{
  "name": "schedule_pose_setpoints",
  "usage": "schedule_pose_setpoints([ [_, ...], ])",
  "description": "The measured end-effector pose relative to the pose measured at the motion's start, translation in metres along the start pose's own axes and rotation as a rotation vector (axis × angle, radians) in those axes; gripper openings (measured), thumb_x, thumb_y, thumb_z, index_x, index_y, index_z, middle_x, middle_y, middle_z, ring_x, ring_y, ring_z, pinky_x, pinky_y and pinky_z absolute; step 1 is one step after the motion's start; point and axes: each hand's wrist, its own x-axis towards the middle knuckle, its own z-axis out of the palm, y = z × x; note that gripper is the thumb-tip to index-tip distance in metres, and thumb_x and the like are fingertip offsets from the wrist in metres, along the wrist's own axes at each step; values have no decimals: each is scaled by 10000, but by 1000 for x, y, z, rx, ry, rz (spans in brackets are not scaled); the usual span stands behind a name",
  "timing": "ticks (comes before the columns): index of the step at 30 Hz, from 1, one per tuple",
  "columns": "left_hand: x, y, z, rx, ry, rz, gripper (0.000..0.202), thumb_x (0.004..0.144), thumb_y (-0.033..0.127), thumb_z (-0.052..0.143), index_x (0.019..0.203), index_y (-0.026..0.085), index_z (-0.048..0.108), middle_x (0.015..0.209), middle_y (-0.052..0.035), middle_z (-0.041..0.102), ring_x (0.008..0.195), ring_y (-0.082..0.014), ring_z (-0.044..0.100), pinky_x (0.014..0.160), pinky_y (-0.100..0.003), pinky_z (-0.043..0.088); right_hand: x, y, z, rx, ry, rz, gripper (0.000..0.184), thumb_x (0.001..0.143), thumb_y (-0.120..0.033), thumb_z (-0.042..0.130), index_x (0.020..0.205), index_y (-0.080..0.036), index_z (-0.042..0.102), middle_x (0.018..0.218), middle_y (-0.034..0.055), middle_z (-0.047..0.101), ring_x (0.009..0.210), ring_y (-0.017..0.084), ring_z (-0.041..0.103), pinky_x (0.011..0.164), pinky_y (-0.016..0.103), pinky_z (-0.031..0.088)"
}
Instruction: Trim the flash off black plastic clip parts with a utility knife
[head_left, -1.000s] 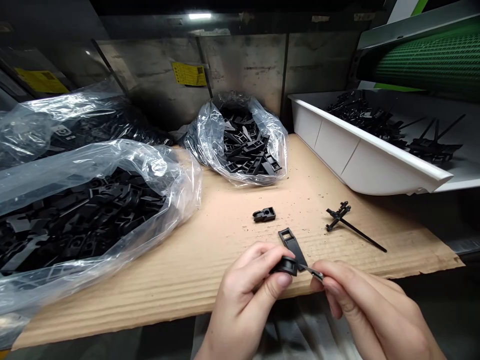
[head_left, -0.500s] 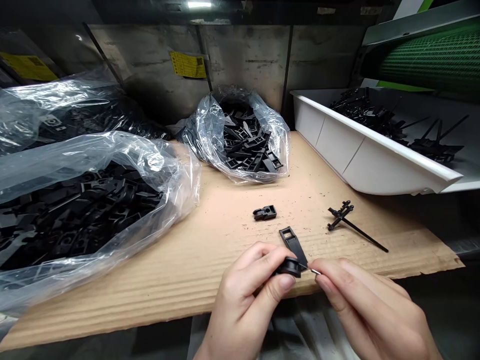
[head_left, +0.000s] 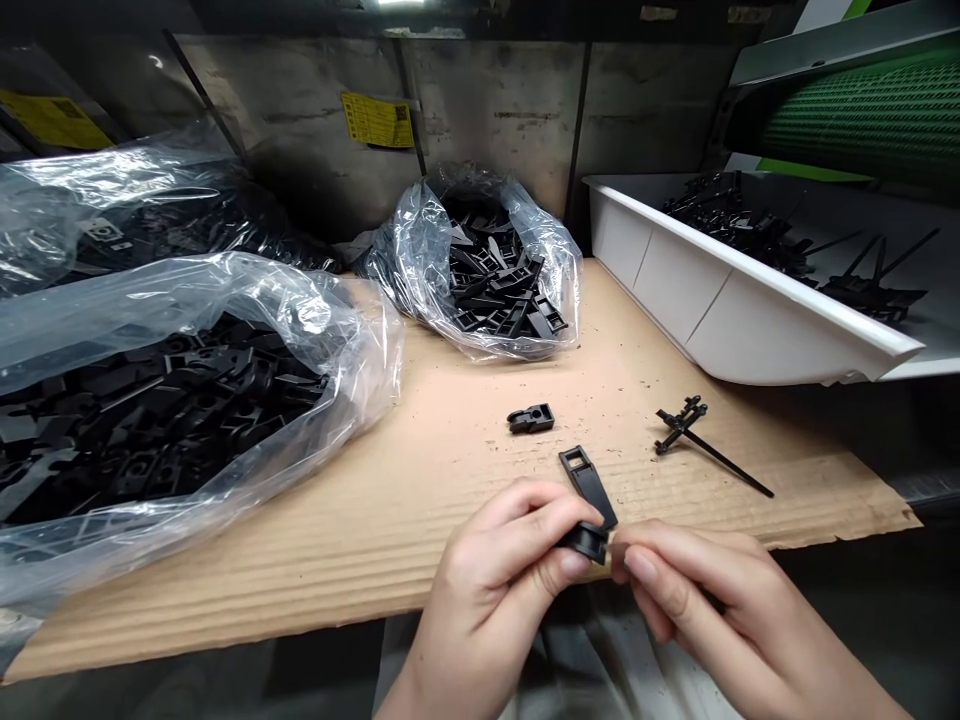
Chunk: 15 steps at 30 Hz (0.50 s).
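Between its thumb and fingers, my left hand (head_left: 517, 575) grips a small black plastic part (head_left: 588, 541) with a rounded body, just over the board's front edge. My right hand (head_left: 690, 590) is pinched close beside that part's right end; its fingertips hide what they hold. Behind the held part lies a flat black plastic strip (head_left: 589, 487) with a square window at its far end. Farther back, a short black plastic clip piece (head_left: 531, 419) rests alone. Off to the right is a black cable tie with a clip head (head_left: 682, 424), its tail pointing toward the front right.
Cardboard (head_left: 360, 520) covers the work surface. An open plastic bag (head_left: 352, 370) of black parts lies left, another bag (head_left: 420, 240) of strips stands at the back, and a third bag (head_left: 172, 180) is behind left. A white tray (head_left: 705, 300) with cable ties stands right, below a green mesh roll (head_left: 862, 115).
The thin metal pin seen between the part and my right fingertips is now out of sight. My right fingers have curled and shifted slightly; the left hand keeps its grip, the part tilted a little.
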Motion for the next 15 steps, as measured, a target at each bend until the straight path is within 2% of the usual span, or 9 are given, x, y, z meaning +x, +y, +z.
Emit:
schedule_pose_setpoints([
  [3,1,1,0,8,-31,10,228,854,104,544,941,270,676,929,-3,608,880,-159,583,781,-204,443,-4,1,1,5,-2,0,264,900,-158,391,644,-213,422,551,-64,472,476,66,504,469,162,382],
  [9,1,-2,0,30,-48,71,242,869,88,519,973,262,652,942,-6,596,910,-152,572,803,-199,437,-6,7,3,-13,99,-100,181,882,-113,418,743,-205,488,605,-54,520,518,69,541,510,162,411],
  [15,1,-5,0,39,-54,116,256,868,74,518,994,260,642,961,-2,583,902,-140,569,795,-195,445,-4,4,2,13,3,-33,218,895,-131,406,702,-205,474,588,-61,489,526,59,509,514,149,378],
])
